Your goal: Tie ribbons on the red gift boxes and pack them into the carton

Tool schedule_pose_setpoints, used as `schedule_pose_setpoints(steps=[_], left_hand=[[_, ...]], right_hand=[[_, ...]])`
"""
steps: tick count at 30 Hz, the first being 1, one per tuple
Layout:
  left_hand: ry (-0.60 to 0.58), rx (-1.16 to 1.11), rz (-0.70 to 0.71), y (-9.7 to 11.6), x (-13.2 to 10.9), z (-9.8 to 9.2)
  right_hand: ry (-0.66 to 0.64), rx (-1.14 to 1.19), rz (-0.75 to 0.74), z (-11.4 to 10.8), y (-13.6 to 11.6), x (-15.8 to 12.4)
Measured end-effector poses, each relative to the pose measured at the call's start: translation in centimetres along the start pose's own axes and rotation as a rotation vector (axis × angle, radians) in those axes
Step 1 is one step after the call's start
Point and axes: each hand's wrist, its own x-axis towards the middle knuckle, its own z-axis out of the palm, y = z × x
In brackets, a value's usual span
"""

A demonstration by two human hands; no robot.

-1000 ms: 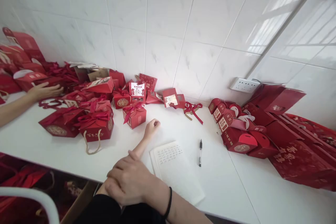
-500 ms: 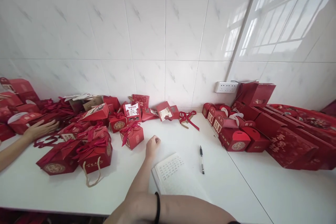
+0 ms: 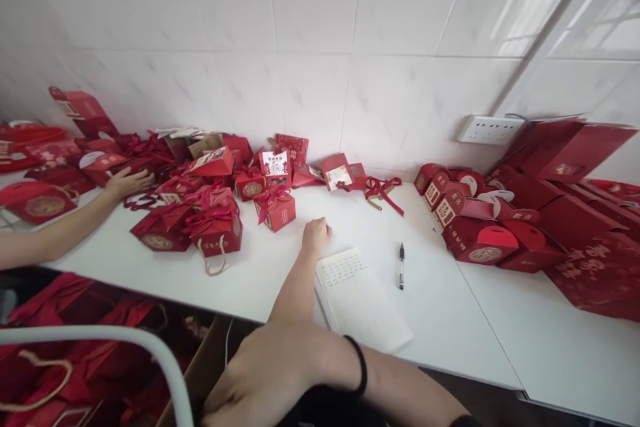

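My left hand [image 3: 317,235] rests on the white table in a loose fist, with nothing visible in it. Just below it lies an open notebook [image 3: 360,300] with rows of handwriting near its top; the left forearm runs along its side. My right hand [image 3: 270,370], its wrist banded in black, crosses over my left arm at the bottom. Its fingers bend down and are mostly hidden. A black and clear pen [image 3: 401,267] lies to the right of the notebook. A small red gift box [image 3: 276,209] with a ribbon bow stands left of my left fist.
Another person's hand [image 3: 131,183] reaches among red boxes at the left. Two ribboned boxes [image 3: 216,230] stand nearby. More red boxes [image 3: 480,240] line the right side below a wall socket [image 3: 490,129]. A pale curved rail [image 3: 165,353] crosses the lower left, over more red packages.
The view has tilted down and shifted left, bringing my right hand and the packages below the table into sight. My left fist stays beside the notebook.
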Motion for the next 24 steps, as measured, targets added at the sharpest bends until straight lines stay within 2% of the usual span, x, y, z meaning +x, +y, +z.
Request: schedule_pose_setpoints(steps=[3,6,9,11,13,15,18,22,24], left_hand=[[-0.016,0.008,-0.001,0.1,0.0,0.3],[-0.024,0.013,0.0,0.1,0.0,0.5],[-0.026,0.014,0.001,0.3,-0.2,0.5],[-0.029,0.012,-0.005,0.5,-0.3,0.4],[-0.03,0.009,-0.013,0.7,-0.4,0.3],[-0.026,0.004,-0.012,0.7,-0.4,0.2],[-0.024,-0.01,-0.001,0.2,-0.2,0.2],[-0.015,-0.039,0.017,-0.5,0.1,0.1],[0.002,-0.059,0.034,-0.4,0.1,0.1]], right_hand=[[-0.07,-0.116,0.119,-0.7,1.2,-2.0],[-0.027,-0.23,0.254,-2.0,4.0,-3.0],[0.042,-0.261,0.43,-3.6,7.9,-3.0],[0.072,-0.277,0.508,-4.5,10.1,-2.8],[0.088,-0.297,0.542,-5.0,11.1,-2.5],[0.093,-0.316,0.55,-4.9,10.7,-2.3],[0.086,-0.332,0.494,-3.8,7.5,-2.0],[0.085,-0.299,0.239,-1.5,2.1,-1.8],[0.17,-0.196,0.124,-0.3,0.1,-1.8]])
